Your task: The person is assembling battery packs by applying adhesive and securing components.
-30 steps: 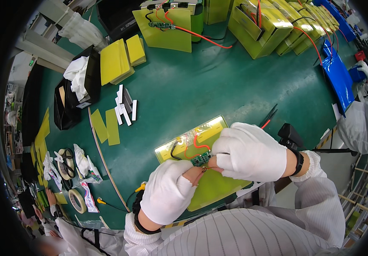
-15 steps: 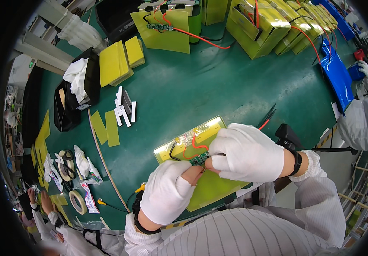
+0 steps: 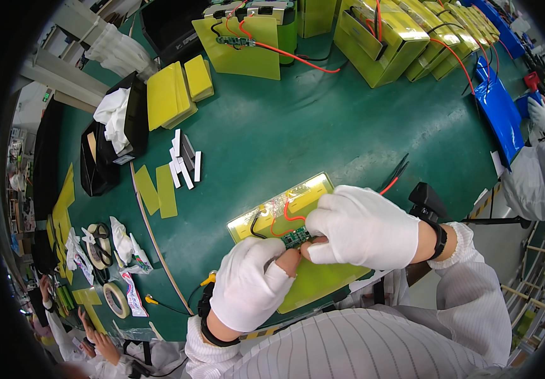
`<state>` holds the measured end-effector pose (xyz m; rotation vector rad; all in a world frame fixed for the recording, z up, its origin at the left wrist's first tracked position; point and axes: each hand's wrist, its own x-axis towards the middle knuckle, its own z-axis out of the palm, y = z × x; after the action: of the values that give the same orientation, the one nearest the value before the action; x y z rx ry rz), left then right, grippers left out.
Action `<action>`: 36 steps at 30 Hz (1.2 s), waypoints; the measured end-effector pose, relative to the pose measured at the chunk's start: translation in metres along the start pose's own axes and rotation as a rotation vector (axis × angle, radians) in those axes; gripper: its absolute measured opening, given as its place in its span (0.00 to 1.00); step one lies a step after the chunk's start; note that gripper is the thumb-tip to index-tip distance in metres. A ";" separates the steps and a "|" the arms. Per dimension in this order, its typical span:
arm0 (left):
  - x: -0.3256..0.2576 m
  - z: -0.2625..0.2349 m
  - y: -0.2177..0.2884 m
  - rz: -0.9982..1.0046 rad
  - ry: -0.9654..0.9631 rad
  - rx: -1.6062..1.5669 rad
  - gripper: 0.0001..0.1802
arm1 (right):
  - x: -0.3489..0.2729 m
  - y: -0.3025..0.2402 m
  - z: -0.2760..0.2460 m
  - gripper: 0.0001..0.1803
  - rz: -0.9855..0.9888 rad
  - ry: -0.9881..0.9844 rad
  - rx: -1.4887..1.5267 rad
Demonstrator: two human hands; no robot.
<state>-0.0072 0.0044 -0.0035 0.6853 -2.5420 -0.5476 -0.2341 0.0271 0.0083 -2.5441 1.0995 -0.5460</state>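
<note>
A small green circuit board lies between my hands, with red and black wires running up to a yellow-wrapped battery pack. My left hand, in a white glove with the thumb tip bare, is closed on the board's lower left edge. My right hand, gloved the same way, pinches at the board's right end. Both thumbs nearly meet just below it. Underneath is a yellow sheet. Whatever small part may sit between the fingertips is hidden.
Left on the green table are white strips, yellow sheets, tape rolls and a black bin. Several wired battery packs stand along the back. Co-workers' hands show at lower left and far right.
My right fingers have shifted slightly, and more of the circuit board shows. My left hand stays nearly in place. The lower-left co-worker's hands have moved, and green cylinders show there now.
</note>
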 end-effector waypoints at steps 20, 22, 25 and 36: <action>0.003 -0.002 0.005 -0.063 0.008 -0.035 0.17 | 0.000 -0.003 0.009 0.09 0.092 0.067 0.059; 0.005 -0.005 0.006 -0.093 0.001 -0.074 0.18 | -0.001 -0.003 0.009 0.09 0.095 0.068 0.070; 0.002 -0.007 0.005 -0.128 -0.004 -0.115 0.19 | -0.003 -0.003 0.009 0.10 0.087 0.071 0.082; 0.001 -0.006 0.004 -0.093 -0.003 -0.107 0.20 | -0.005 -0.001 0.013 0.15 0.012 0.120 0.070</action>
<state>-0.0063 0.0053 0.0031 0.7667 -2.4732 -0.7111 -0.2312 0.0333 -0.0039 -2.4705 1.1147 -0.7296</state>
